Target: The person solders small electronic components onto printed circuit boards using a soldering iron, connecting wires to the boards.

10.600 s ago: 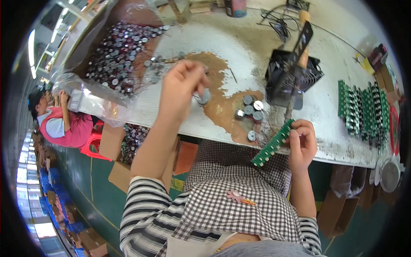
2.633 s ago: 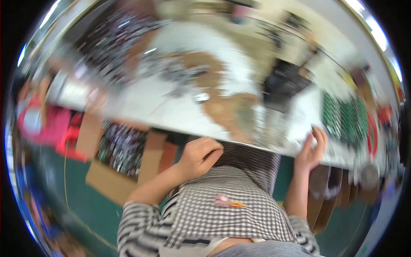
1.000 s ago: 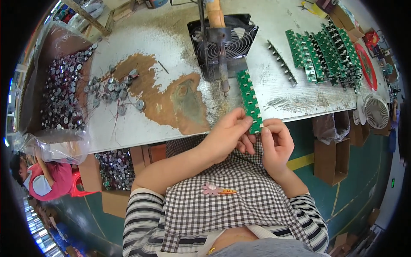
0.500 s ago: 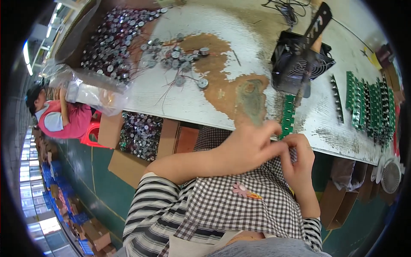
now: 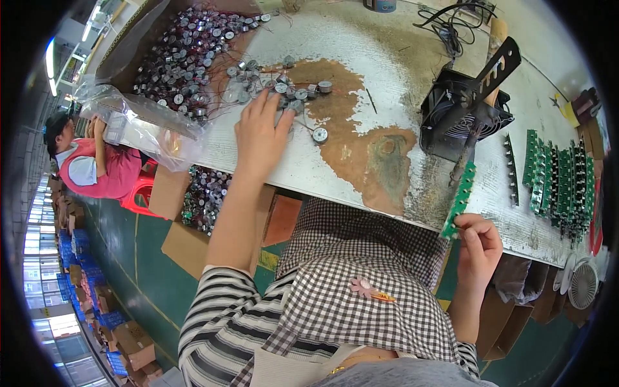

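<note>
Between its thumb and fingers, my right hand (image 5: 478,245) pinches the lower end of a green circuit board strip (image 5: 461,197). The strip stands tilted over the table's front edge, beside a dark metal rod. My left hand (image 5: 263,132) reaches across the table with fingers stretched out and apart, its fingertips at a loose group of small round silver motors (image 5: 282,88) with thin red wires. Whether a fingertip touches one of them is hard to tell. One single motor (image 5: 320,135) lies nearer to me, right of that hand.
A large box of motors (image 5: 174,61) stands at the far left, a plastic bag (image 5: 155,138) over its edge. A black fan (image 5: 445,119) sits under a slotted black metal piece (image 5: 500,71). Several green board strips (image 5: 561,184) lie at right. A person (image 5: 97,164) sits at far left.
My hands were together at the table's front edge and are now apart. The left has gone forward and left to the motors; the right has moved right, the green strip tilting with it.
</note>
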The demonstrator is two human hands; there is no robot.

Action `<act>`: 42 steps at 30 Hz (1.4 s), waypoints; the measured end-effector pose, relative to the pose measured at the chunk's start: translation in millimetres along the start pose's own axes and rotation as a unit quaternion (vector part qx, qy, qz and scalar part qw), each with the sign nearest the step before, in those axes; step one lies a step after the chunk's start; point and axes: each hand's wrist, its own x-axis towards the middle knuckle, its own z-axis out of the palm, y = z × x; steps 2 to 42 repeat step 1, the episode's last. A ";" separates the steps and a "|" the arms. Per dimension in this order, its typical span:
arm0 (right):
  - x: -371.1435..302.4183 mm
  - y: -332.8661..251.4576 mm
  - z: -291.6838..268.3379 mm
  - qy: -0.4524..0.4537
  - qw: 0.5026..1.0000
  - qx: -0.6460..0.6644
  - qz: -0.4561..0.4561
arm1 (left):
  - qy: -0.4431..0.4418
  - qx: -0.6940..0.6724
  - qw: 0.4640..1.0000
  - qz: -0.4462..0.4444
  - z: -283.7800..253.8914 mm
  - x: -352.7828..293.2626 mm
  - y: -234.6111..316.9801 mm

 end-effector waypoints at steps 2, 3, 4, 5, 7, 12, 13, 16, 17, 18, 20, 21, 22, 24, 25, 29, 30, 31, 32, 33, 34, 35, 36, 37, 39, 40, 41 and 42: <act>2.6 3.5 -2.0 0.001 1.000 -0.005 -0.007 | -0.064 -0.040 0.997 -0.011 2.6 7.5 -8.3; 2.6 3.5 -2.0 0.001 1.000 -0.005 -0.007 | -0.064 -0.040 0.997 -0.011 2.6 7.5 -8.3; 2.6 3.5 -2.0 0.001 1.000 -0.005 -0.007 | -0.064 -0.040 0.997 -0.011 2.6 7.5 -8.3; 2.6 3.5 -2.0 0.001 1.000 -0.005 -0.007 | -0.064 -0.040 0.997 -0.011 2.6 7.5 -8.3; 2.6 3.5 -2.0 0.001 1.000 -0.005 -0.007 | -0.064 -0.040 0.997 -0.011 2.6 7.5 -8.3; 2.6 3.5 -2.0 0.001 1.000 -0.005 -0.007 | -0.064 -0.040 0.997 -0.011 2.6 7.5 -8.3; 2.6 3.5 -2.0 0.001 1.000 -0.005 -0.007 | -0.064 -0.040 0.997 -0.011 2.6 7.5 -8.3; 2.6 3.5 -2.0 0.001 1.000 -0.005 -0.007 | -0.064 -0.040 0.997 -0.011 2.6 7.5 -8.3; 2.6 3.5 -2.0 0.001 1.000 -0.005 -0.007 | -0.064 -0.040 0.997 -0.011 2.6 7.5 -8.3; 2.6 3.5 -2.0 0.001 1.000 -0.005 -0.007 | -0.064 -0.040 0.997 -0.011 2.6 7.5 -8.3; 2.6 3.5 -2.0 0.001 1.000 -0.005 -0.007 | -0.064 -0.040 0.997 -0.011 2.6 7.5 -8.3; 2.6 3.5 -2.0 0.001 1.000 -0.005 -0.007 | -0.064 -0.040 0.997 -0.011 2.6 7.5 -8.3; 2.6 3.5 -2.0 0.001 1.000 -0.005 -0.007 | -0.064 -0.040 0.997 -0.011 2.6 7.5 -8.3; 2.6 3.5 -2.0 0.001 1.000 -0.005 -0.007 | -0.064 -0.040 0.997 -0.011 2.6 7.5 -8.3; 2.6 3.5 -2.0 0.001 1.000 -0.005 -0.007 | -0.064 -0.040 0.997 -0.011 2.6 7.5 -8.3; 2.6 3.5 -2.0 0.001 1.000 -0.005 -0.007 | -0.064 -0.040 0.997 -0.011 2.6 7.5 -8.3; 2.6 3.5 -2.0 0.001 1.000 -0.005 -0.007 | -0.064 -0.040 0.997 -0.011 2.6 7.5 -8.3; 2.6 3.5 -2.0 0.001 1.000 -0.005 -0.007 | -0.064 -0.040 0.997 -0.011 2.6 7.5 -8.3; 2.6 3.5 -2.0 0.001 1.000 -0.005 -0.007 | -0.064 -0.040 0.997 -0.011 2.6 7.5 -8.3; 2.6 3.5 -2.0 0.001 1.000 -0.005 -0.007 | -0.064 -0.040 0.997 -0.011 2.6 7.5 -8.3; 2.6 3.5 -2.0 0.001 1.000 -0.005 -0.007 | -0.064 -0.040 0.997 -0.011 2.6 7.5 -8.3; 2.6 3.5 -2.0 0.001 1.000 -0.005 -0.007 | -0.064 -0.040 0.997 -0.011 2.6 7.5 -8.3; 2.6 3.5 -2.0 0.001 1.000 -0.005 -0.007 | -0.064 -0.040 0.997 -0.011 2.6 7.5 -8.3; 2.6 3.5 -2.0 0.001 1.000 -0.005 -0.007 | -0.064 -0.040 0.997 -0.011 2.6 7.5 -8.3; 2.6 3.5 -2.0 0.001 1.000 -0.005 -0.007 | -0.064 -0.040 0.997 -0.011 2.6 7.5 -8.3; 2.6 3.5 -2.0 0.001 1.000 -0.005 -0.007 | -0.064 -0.040 0.997 -0.011 2.6 7.5 -8.3; 2.6 3.5 -2.0 0.001 1.000 -0.005 -0.007 | -0.064 -0.040 0.997 -0.011 2.6 7.5 -8.3; 2.6 3.5 -2.0 0.001 1.000 -0.005 -0.007 | -0.064 -0.040 0.997 -0.011 2.6 7.5 -8.3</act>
